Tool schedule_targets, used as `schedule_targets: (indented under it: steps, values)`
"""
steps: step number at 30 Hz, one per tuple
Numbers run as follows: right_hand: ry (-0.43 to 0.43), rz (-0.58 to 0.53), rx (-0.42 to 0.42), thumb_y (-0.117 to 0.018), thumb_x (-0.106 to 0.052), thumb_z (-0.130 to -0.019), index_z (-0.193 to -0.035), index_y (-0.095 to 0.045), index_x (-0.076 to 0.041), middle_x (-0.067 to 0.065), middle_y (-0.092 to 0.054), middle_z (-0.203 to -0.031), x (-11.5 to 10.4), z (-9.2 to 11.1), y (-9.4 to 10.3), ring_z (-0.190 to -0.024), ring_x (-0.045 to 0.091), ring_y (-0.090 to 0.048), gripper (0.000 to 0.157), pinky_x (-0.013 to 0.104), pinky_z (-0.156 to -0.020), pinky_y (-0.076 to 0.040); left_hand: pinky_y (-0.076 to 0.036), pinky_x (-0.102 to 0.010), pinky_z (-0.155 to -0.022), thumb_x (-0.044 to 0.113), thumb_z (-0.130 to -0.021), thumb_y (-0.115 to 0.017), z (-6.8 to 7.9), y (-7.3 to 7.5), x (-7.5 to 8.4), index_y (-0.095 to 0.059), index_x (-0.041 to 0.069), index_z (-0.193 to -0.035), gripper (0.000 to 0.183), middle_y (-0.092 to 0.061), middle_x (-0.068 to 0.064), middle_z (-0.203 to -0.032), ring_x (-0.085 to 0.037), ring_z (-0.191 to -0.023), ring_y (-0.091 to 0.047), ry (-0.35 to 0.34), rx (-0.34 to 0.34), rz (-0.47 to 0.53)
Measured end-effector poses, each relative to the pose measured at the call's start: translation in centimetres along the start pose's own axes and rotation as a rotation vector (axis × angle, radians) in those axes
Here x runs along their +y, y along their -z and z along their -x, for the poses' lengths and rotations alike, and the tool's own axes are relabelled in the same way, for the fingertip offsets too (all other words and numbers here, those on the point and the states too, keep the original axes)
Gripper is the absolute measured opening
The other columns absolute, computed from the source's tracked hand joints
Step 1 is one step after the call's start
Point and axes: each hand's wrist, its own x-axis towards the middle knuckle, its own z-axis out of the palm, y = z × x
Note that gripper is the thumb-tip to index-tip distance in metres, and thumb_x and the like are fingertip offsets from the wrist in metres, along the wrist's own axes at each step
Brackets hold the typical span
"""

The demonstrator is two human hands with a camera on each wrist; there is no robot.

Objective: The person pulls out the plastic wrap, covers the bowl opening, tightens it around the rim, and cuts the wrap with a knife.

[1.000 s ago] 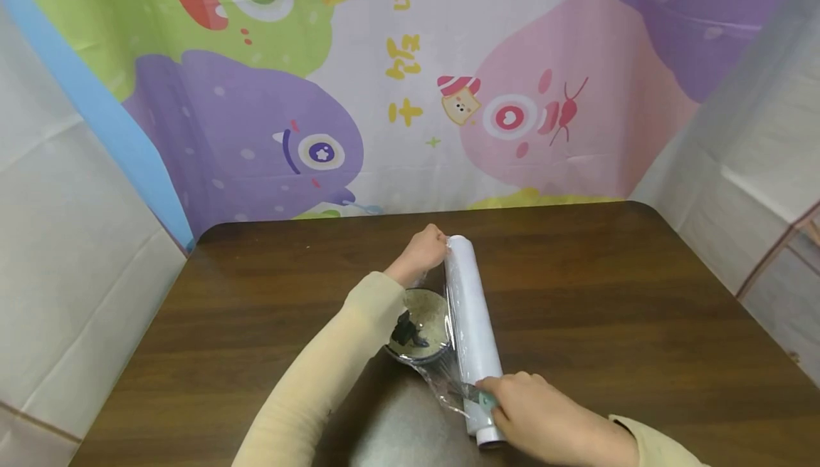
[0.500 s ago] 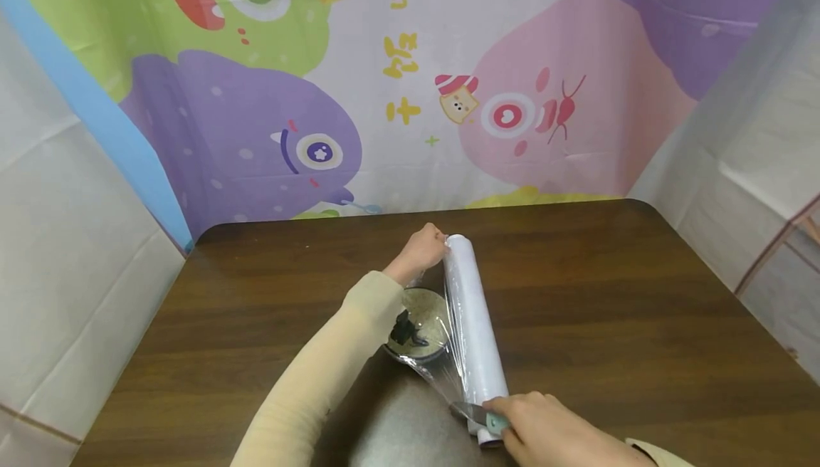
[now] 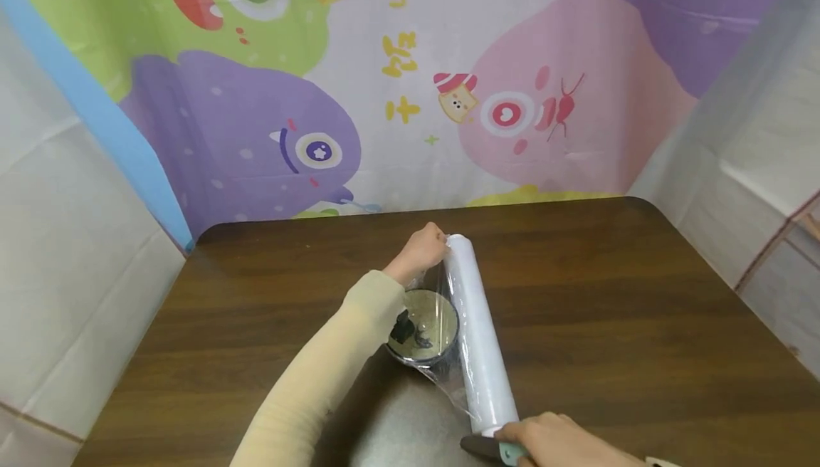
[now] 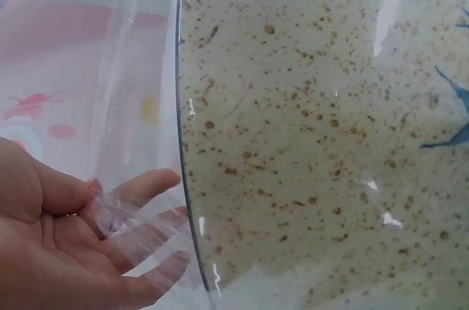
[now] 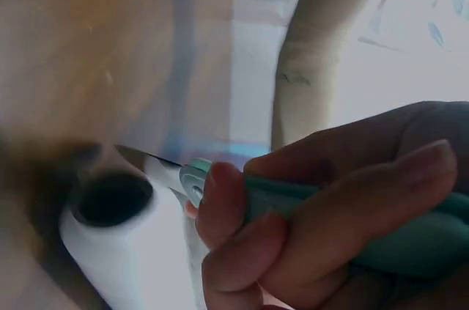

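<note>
My left hand [image 3: 423,248] pinches clear cling film [image 4: 121,215] by the far end of a white cling film roll [image 3: 477,324]. Film spans from that hand over a speckled, dark-rimmed bowl [image 3: 438,321] and along the roll's left side. Dark blue marks show inside the bowl, partly hidden by the left sleeve. My right hand [image 3: 564,442] grips a knife with a mint-green handle [image 5: 293,207]. Its blade [image 3: 479,445] sits just below the roll's near end. In the right wrist view, the blade points past the roll's hollow core [image 5: 113,200].
The dark wooden table [image 3: 608,310] spreads to both sides. A greyish sheen [image 3: 410,421] covers its front middle. Behind its far edge hangs a cartoon-printed curtain [image 3: 397,161]. Pale fabric walls [image 3: 77,260] flank the left and right.
My right hand and the knife have moved toward the near edge, past the roll's near end. The film's lie over the bowl has shifted. My left hand stays in place, pinching film.
</note>
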Motion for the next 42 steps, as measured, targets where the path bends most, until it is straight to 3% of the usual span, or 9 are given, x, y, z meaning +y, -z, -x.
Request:
schedule_targets:
  steps: [4,7,10,14,17,22,30,34,42]
  values:
    - [-0.008,-0.023,0.011,-0.062,-0.007,-0.078,-0.101,-0.066,-0.002,-0.009,-0.057,-0.075,0.1,0.3,0.8,-0.062,0.0,-0.043,0.024,0.022,-0.055,-0.042,-0.03,-0.025,-0.056,0.015,-0.097,-0.034,0.2,0.3,0.3,-0.031,0.01,-0.074,0.024,-0.04,-0.004,-0.075,-0.012,-0.055,-0.026,-0.019,0.011,-0.007]
    - [-0.038,-0.118,-0.022,-0.061,-0.01,-0.081,-0.106,-0.064,-0.004,-0.009,-0.059,-0.082,-0.1,0.5,1.9,-0.065,0.0,-0.045,0.026,0.021,-0.057,-0.041,-0.029,-0.025,-0.053,0.017,-0.098,-0.03,0.3,0.3,0.4,-0.036,0.008,-0.078,0.023,-0.036,-0.002,-0.068,-0.013,-0.053,-0.027,-0.025,-0.009,-0.013]
    - [-0.074,-0.206,-0.007,-0.059,-0.015,-0.085,-0.111,-0.063,-0.01,-0.01,-0.062,-0.093,-0.1,0.6,3.3,-0.073,-0.002,-0.049,0.028,0.021,-0.063,-0.044,-0.035,-0.025,-0.056,0.019,-0.097,-0.035,0.2,0.4,0.3,-0.047,0.004,-0.09,0.02,-0.047,-0.004,-0.077,-0.014,-0.059,-0.039,-0.038,-0.005,-0.051]
    - [-0.132,-0.343,0.056,-0.055,-0.019,-0.089,-0.118,-0.058,-0.018,-0.005,-0.062,-0.082,0.4,0.8,5.6,-0.055,0.0,-0.052,0.029,0.024,-0.048,-0.046,-0.045,-0.03,-0.075,0.02,-0.095,-0.041,0.1,0.7,-0.1,-0.056,0.004,-0.109,0.025,-0.059,-0.009,-0.105,-0.019,-0.089,-0.055,-0.082,0.012,-0.103]
    - [-0.162,-0.458,0.12,-0.052,-0.022,-0.092,-0.123,-0.053,-0.015,0.001,-0.055,-0.073,1.3,0.4,6.9,-0.04,0.005,-0.041,0.032,0.025,-0.036,-0.038,-0.044,-0.036,-0.088,0.021,-0.095,-0.044,0.1,1.2,-0.6,-0.057,0.005,-0.114,0.028,-0.057,-0.011,-0.118,-0.024,-0.107,-0.053,-0.082,0.012,-0.073]
    - [-0.226,-0.586,0.277,-0.044,-0.023,-0.096,-0.131,-0.041,-0.001,0.011,-0.057,-0.083,4.0,-0.9,8.3,-0.052,0.01,-0.048,0.042,0.026,-0.048,-0.043,-0.042,-0.04,-0.092,0.022,-0.094,-0.047,0.8,2.3,-1.6,-0.055,0.005,-0.116,0.03,-0.055,-0.012,-0.122,-0.027,-0.113,-0.051,-0.017,0.018,-0.002]
    - [-0.297,-0.958,0.289,-0.039,-0.016,-0.097,-0.136,-0.025,0.011,0.008,-0.061,-0.104,9.6,-3.6,7.9,-0.084,0.009,-0.061,0.049,0.026,-0.075,-0.046,-0.04,-0.043,-0.094,0.022,-0.094,-0.046,2.6,3.7,-3.1,-0.051,0.003,-0.12,0.032,-0.052,-0.014,-0.123,-0.029,-0.114,-0.049,0.031,-0.001,0.105]
    - [-0.315,-1.023,0.292,-0.04,-0.012,-0.096,-0.133,-0.026,0.016,0.011,-0.062,-0.111,11.9,-4.8,7.3,-0.092,0.008,-0.063,0.048,0.025,-0.077,-0.046,-0.039,-0.043,-0.095,0.021,-0.095,-0.045,3.6,3.7,-4.3,-0.051,0.001,-0.119,0.032,-0.054,-0.016,-0.12,-0.031,-0.114,-0.049,0.039,0.004,0.144]
    - [-0.42,-1.088,0.271,-0.04,-0.003,-0.094,-0.126,-0.026,0.02,0.012,-0.064,-0.099,14.9,-7.0,5.9,-0.085,0.012,-0.065,0.042,0.028,-0.076,-0.051,-0.037,-0.045,-0.098,0.022,-0.096,-0.043,5.8,3.0,-7.0,-0.051,-0.003,-0.118,0.034,-0.054,-0.018,-0.12,-0.034,-0.113,-0.05,0.062,-0.043,0.219]
